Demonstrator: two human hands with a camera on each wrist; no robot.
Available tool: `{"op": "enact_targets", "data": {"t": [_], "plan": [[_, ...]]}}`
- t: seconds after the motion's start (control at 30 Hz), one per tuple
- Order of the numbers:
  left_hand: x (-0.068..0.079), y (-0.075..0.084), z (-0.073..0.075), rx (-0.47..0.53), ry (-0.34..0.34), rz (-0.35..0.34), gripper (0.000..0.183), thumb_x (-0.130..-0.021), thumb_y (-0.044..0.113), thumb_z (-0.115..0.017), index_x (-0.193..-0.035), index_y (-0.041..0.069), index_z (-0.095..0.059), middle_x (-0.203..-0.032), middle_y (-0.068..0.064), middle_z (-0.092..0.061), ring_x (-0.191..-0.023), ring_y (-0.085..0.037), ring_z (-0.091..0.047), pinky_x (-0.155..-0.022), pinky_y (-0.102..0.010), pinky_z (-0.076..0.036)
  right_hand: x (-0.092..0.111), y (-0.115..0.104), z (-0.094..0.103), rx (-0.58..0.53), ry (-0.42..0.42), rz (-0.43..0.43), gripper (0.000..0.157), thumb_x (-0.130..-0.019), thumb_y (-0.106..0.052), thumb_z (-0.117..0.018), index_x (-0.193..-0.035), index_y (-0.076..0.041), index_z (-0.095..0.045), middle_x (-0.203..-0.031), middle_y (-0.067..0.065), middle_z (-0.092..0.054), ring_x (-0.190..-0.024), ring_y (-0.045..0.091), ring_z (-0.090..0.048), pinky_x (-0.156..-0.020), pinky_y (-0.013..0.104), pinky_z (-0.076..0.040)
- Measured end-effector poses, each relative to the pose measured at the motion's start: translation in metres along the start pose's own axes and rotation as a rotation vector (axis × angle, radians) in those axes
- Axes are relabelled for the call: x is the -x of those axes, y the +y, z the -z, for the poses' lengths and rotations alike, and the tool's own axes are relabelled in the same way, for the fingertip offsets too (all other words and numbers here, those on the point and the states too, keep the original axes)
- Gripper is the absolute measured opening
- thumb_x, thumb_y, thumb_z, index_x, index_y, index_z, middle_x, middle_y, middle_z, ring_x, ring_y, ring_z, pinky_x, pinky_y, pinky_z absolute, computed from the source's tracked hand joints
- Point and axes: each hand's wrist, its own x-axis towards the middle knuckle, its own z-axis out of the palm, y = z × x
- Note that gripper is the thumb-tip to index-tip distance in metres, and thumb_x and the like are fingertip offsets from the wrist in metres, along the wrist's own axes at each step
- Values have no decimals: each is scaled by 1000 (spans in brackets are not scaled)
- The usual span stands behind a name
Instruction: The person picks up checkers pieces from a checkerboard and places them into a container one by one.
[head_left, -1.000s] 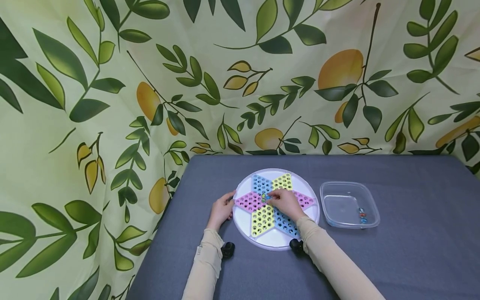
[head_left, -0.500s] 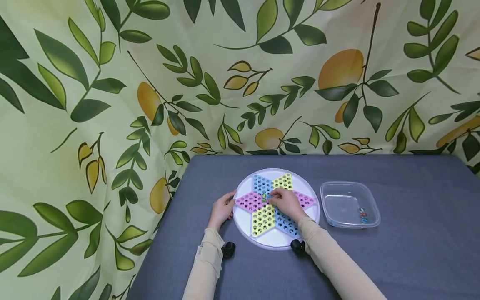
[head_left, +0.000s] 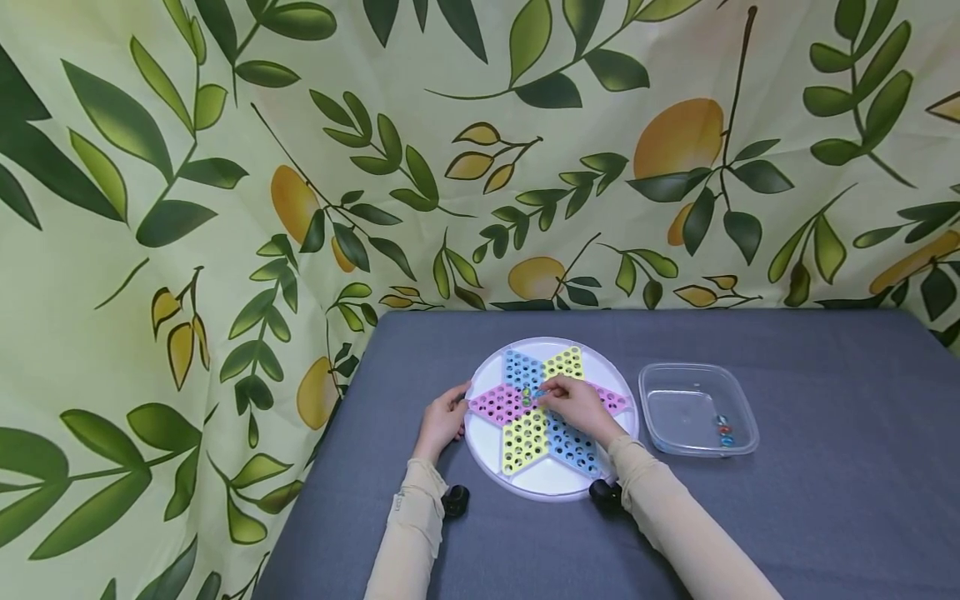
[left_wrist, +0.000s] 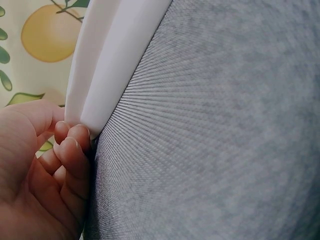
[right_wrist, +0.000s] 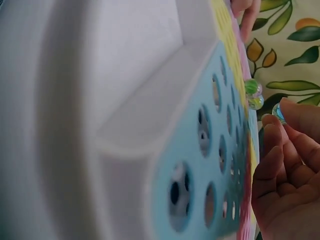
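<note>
A round white Chinese checkers board [head_left: 487, 454] with a pink, yellow and blue star lies on the table. My left hand [head_left: 442, 421] grips its left rim, fingers curled under the edge in the left wrist view, where the white rim [left_wrist: 102, 75] shows. Over the star's middle, my right hand [head_left: 579, 407] pinches a blue marble [right_wrist: 279, 112] between thumb and fingertips, just off the surface in the right wrist view. Beside it, green and yellowish clear marbles [right_wrist: 254, 94] sit near the board's centre. Fingers hide part of the pinched marble.
To the right of the board stands a clear plastic tub [head_left: 652, 417] with several blue and red marbles [head_left: 724, 431] in its near right corner. Grey cloth [head_left: 832, 467] covers the table. A leaf-print curtain [head_left: 420, 250] hangs behind and at the left.
My right hand has shifted slightly right, away from the marbles at the board's centre, still pinching. The left hand has stayed on the rim.
</note>
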Motion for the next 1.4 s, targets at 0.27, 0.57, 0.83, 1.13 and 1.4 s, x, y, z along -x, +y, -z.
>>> {"op": "enact_targets", "data": {"t": [0.27, 0.57, 0.83, 1.13, 1.4], "plan": [[-1, -2, -1, -9, 4, -10, 37, -92, 15, -52, -128, 19, -59, -57, 2, -43, -45, -10, -46, -43, -23, -43, 9, -4, 10, 6, 32, 34, 27, -83, -20, -67, -107, -8, -67, -91, 6, -65, -80, 12, -56, -72, 24, -46], [-3, -4, -1, -24, 8, -24, 37, -91, 15, -52, -128, 18, -59, -55, 2, -43, -44, -10, -46, -42, -23, -44, 20, -10, 18, -17, 57, 52, 29, -83, -21, -67, -108, -6, -66, -91, 6, -66, -77, 11, -55, -68, 20, -46], [-2, -3, 0, -22, 3, -29, 37, -91, 15, -52, -128, 18, -59, -55, 1, -43, -43, -10, -47, -41, -23, -44, 28, -9, 31, -22, 66, 65, 30, -86, -24, -64, -111, -7, -66, -94, 8, -67, -78, 12, -56, -66, 21, -47], [-3, 0, 1, -28, 0, -18, 37, -92, 16, -53, -128, 19, -58, -57, 1, -43, -44, -10, -47, -42, -23, -44, 40, -1, 50, -4, 118, 87, 29, -87, -24, -64, -110, -7, -66, -91, 8, -66, -74, 9, -54, -65, 19, -45], [-2, 1, 0, -26, 3, -5, 37, -92, 17, -54, -129, 20, -58, -57, 1, -44, -44, -10, -47, -42, -23, -44, 46, 6, 61, -53, 117, 91, 31, -88, -25, -64, -112, -6, -65, -95, 11, -65, -75, 5, -54, -66, 18, -47]]}}
